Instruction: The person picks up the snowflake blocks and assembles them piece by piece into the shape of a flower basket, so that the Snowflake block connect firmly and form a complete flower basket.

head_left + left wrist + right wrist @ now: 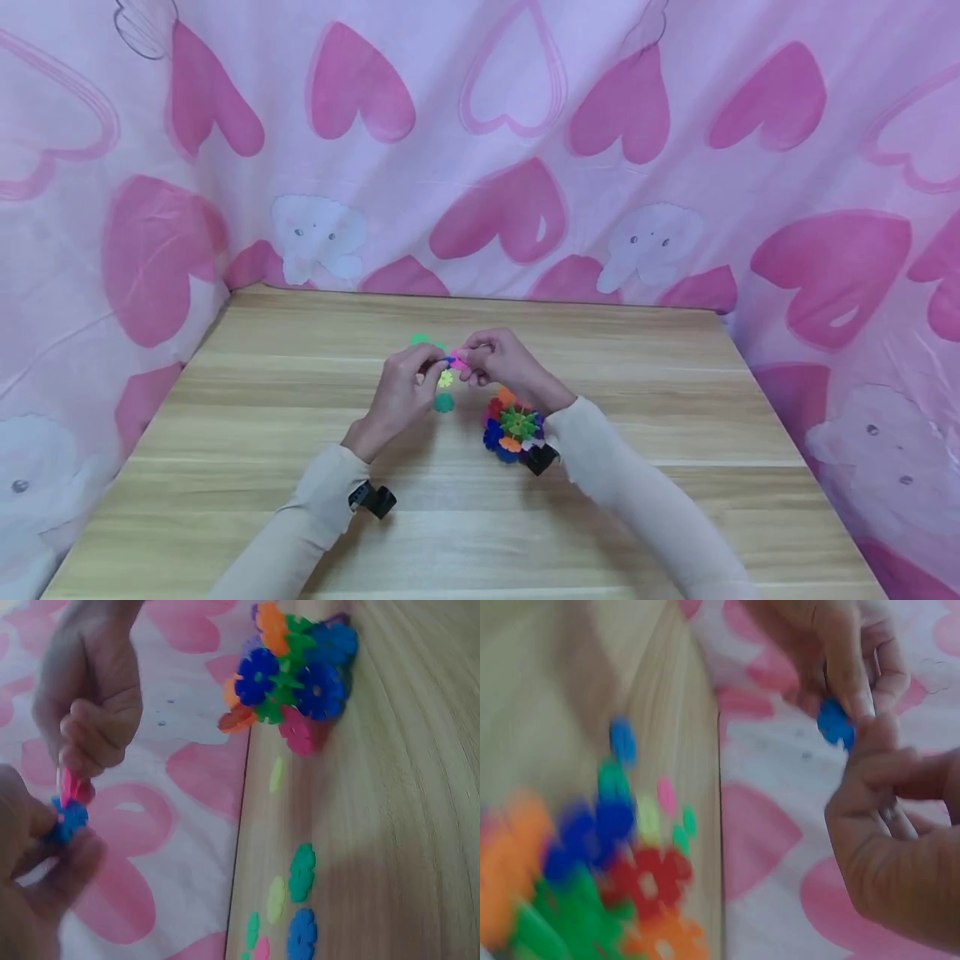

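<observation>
My left hand (401, 390) pinches a blue flower-shaped plastic piece (71, 819) between thumb and fingers. Facing it, my right hand (510, 367) holds a pink piece of the same kind (70, 786) by its edge. The two pieces meet at their rims, raised over the table. In the right wrist view the blue piece shows beside the fingertips, while the pink one is hidden behind the right fingers. Under my right wrist stands a cluster of joined flower pieces (516, 425) in green, blue, orange, red and purple.
Several loose flower pieces lie flat on the wooden table (285, 467), among them a green one (302, 871), a yellow one (277, 900) and a blue one (302, 935). A pink heart-patterned cloth (495, 125) hangs around the back and sides.
</observation>
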`<state>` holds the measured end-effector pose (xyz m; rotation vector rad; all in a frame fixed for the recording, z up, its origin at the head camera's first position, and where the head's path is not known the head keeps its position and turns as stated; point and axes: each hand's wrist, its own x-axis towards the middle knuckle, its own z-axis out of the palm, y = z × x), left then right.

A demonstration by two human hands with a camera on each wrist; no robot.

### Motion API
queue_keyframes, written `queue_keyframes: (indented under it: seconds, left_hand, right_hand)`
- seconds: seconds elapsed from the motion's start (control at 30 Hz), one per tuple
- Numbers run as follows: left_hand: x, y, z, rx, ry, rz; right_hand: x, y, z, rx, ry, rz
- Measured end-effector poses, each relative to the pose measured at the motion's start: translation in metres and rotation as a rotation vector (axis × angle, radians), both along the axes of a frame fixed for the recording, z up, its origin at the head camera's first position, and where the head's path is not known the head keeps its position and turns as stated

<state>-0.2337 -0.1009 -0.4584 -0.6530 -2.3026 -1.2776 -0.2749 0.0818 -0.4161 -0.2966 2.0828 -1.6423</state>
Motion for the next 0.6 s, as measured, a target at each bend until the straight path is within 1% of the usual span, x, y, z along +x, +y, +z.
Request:
queue_keyframes:
  seconds: [0.07,0.13,0.2,0.3,0.37,0.4,0.47,0.53,0.6]
  left_hand:
    - [-0.001,0.001,0.001,-0.005,-0.119,-0.008]
    - [-0.001,0.0,0.001,0.003,-0.244,-0.031]
    - [0.0,-0.002,0.0,0.012,-0.344,-0.053]
    - [-0.002,-0.008,-0.006,0.019,-0.438,-0.073]
    - [-0.003,-0.014,-0.011,0.024,-0.489,-0.056]
    - [-0.003,-0.018,-0.013,0.033,-0.515,-0.034]
    - [-0.004,-0.026,-0.017,0.068,-0.558,0.024]
    - [-0.004,-0.034,-0.018,0.12,-0.573,0.083]
    - [-0.005,-0.04,-0.019,0.173,-0.569,0.132]
  right_hand:
    - [-0.006,-0.003,0.001,0.064,0.034,0.008]
    - [-0.011,-0.009,0.0,0.118,0.066,0.013]
    - [-0.015,-0.017,0.0,0.159,0.088,0.025]
    - [-0.02,-0.026,-0.001,0.198,0.092,0.051]
    - [-0.024,-0.03,-0.002,0.229,0.084,0.076]
    - [-0.026,-0.031,-0.002,0.261,0.087,0.095]
    - [-0.029,-0.036,-0.004,0.374,0.119,0.151]
    - [-0.029,-0.042,-0.008,0.556,0.182,0.236]
    - [-0.026,-0.05,-0.014,0.746,0.249,0.337]
